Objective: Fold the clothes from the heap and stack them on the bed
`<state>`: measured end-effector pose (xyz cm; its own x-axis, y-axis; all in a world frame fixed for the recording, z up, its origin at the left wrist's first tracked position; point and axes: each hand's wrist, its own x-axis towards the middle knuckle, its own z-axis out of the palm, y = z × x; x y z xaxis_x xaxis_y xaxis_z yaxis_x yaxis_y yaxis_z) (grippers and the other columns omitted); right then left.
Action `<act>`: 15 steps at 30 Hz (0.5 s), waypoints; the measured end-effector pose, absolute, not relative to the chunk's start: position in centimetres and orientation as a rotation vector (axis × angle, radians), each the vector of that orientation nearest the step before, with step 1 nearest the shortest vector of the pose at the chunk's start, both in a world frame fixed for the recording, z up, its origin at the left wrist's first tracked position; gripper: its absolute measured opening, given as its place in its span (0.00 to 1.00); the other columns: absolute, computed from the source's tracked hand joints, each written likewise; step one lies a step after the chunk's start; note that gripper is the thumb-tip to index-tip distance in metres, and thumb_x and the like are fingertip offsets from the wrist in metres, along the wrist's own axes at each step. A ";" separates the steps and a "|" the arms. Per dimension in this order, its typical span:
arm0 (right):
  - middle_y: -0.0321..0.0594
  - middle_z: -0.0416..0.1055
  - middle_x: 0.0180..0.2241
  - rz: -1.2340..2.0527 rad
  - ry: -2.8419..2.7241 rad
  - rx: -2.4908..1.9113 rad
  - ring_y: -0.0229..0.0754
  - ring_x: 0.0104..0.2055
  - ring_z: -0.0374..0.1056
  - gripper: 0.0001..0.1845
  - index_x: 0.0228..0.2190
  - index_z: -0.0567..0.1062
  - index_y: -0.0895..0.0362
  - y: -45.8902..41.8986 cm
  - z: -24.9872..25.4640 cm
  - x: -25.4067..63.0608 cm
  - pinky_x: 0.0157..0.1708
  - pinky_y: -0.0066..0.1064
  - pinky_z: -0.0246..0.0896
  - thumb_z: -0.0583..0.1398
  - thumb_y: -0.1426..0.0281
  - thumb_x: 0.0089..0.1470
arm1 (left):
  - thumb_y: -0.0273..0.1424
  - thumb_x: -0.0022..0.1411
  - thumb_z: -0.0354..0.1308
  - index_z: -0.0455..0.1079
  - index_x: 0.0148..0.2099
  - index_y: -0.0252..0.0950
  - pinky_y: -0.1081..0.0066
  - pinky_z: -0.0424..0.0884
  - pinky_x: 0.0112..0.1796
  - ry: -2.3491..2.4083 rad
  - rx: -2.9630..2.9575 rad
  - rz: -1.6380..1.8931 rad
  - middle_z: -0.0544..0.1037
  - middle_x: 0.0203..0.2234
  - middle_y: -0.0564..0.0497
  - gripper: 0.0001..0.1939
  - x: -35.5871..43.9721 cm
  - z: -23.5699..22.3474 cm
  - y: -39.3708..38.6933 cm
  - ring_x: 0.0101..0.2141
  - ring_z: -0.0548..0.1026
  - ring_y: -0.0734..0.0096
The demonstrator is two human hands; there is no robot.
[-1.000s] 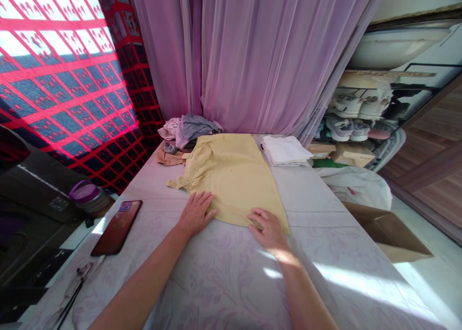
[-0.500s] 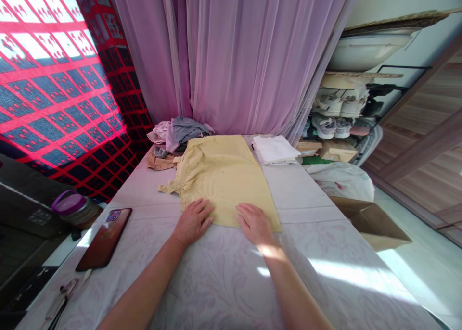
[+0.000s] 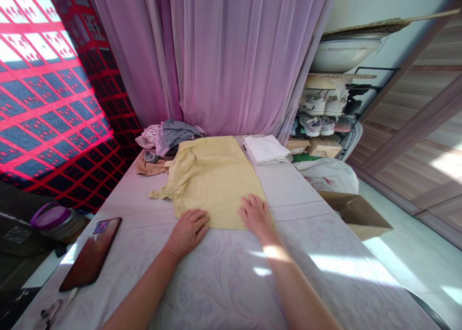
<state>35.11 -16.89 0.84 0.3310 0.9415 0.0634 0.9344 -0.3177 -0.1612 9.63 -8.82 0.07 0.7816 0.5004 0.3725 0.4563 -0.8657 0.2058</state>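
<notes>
A pale yellow garment (image 3: 224, 176) with buttons and a strap on its left side lies flat on the cloth-covered table (image 3: 224, 282). It looks like a buttoned skirt or pinafore, but I cannot tell which. My left hand (image 3: 187, 231) rests palm down on its near left edge, fingers stretched out. On the near right part of the fabric, my right hand (image 3: 255, 214) lies flat with its fingers slightly spread. Small wrinkles show near the buttons; the right half is smoother.
Crumpled clothes (image 3: 176, 133) are heaped at the back left. A folded white cloth stack (image 3: 266, 149) sits at the back right. A phone (image 3: 92, 253) with a cable lies on the left, beside a purple-lidded jar (image 3: 54, 219). Right of the table stand a cardboard box (image 3: 355, 212) and shoe rack (image 3: 328, 113).
My right hand has slid a little farther up and right over the yellow fabric. The left hand stays at the near left edge. The camera view has turned slightly to the right.
</notes>
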 end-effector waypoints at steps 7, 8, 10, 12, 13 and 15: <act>0.41 0.56 0.64 0.236 -2.027 -2.087 0.45 0.65 0.47 0.22 0.56 0.67 0.46 -15.1 1.9 30.7 0.61 0.47 0.38 0.48 0.61 0.63 | 0.32 0.65 0.51 0.75 0.44 0.38 0.63 0.71 0.44 0.814 2.824 0.685 0.78 0.38 0.47 0.12 9.8 0.9 -9.2 0.39 0.73 0.65; 0.41 0.57 0.63 0.236 -2.033 -2.086 0.45 0.65 0.47 0.22 0.56 0.67 0.46 -14.9 1.9 30.4 0.61 0.48 0.38 0.48 0.61 0.63 | 0.32 0.65 0.51 0.75 0.44 0.38 0.63 0.71 0.44 0.827 2.825 0.683 0.78 0.37 0.47 0.12 9.7 0.9 -9.2 0.39 0.73 0.65; 0.42 0.58 0.63 0.216 -1.993 -2.133 0.45 0.64 0.49 0.21 0.55 0.67 0.46 -14.4 2.0 30.1 0.60 0.49 0.39 0.48 0.61 0.63 | 0.32 0.64 0.51 0.75 0.43 0.38 0.63 0.70 0.43 0.845 2.825 0.674 0.78 0.37 0.47 0.11 9.7 0.8 -9.2 0.38 0.73 0.65; 0.42 0.57 0.63 0.204 -1.977 -2.146 0.45 0.64 0.49 0.22 0.56 0.67 0.46 -13.9 2.0 29.9 0.60 0.49 0.39 0.48 0.61 0.63 | 0.31 0.64 0.52 0.74 0.43 0.38 0.63 0.70 0.43 0.841 2.825 0.668 0.78 0.37 0.47 0.11 9.8 0.8 -9.2 0.38 0.73 0.65; 0.42 0.56 0.63 0.208 -2.006 -2.119 0.45 0.64 0.49 0.21 0.56 0.67 0.46 -13.6 2.1 29.7 0.60 0.49 0.39 0.48 0.62 0.63 | 0.31 0.64 0.52 0.74 0.43 0.38 0.63 0.70 0.42 0.831 2.826 0.670 0.78 0.37 0.47 0.11 9.8 0.8 -9.2 0.38 0.73 0.65; 0.39 0.57 0.63 0.223 -2.113 -2.021 0.45 0.65 0.48 0.21 0.55 0.68 0.45 -12.9 2.1 29.4 0.60 0.48 0.40 0.47 0.62 0.64 | 0.30 0.63 0.52 0.74 0.43 0.38 0.64 0.70 0.42 0.810 2.827 0.690 0.77 0.37 0.47 0.10 9.7 1.0 -9.3 0.38 0.73 0.65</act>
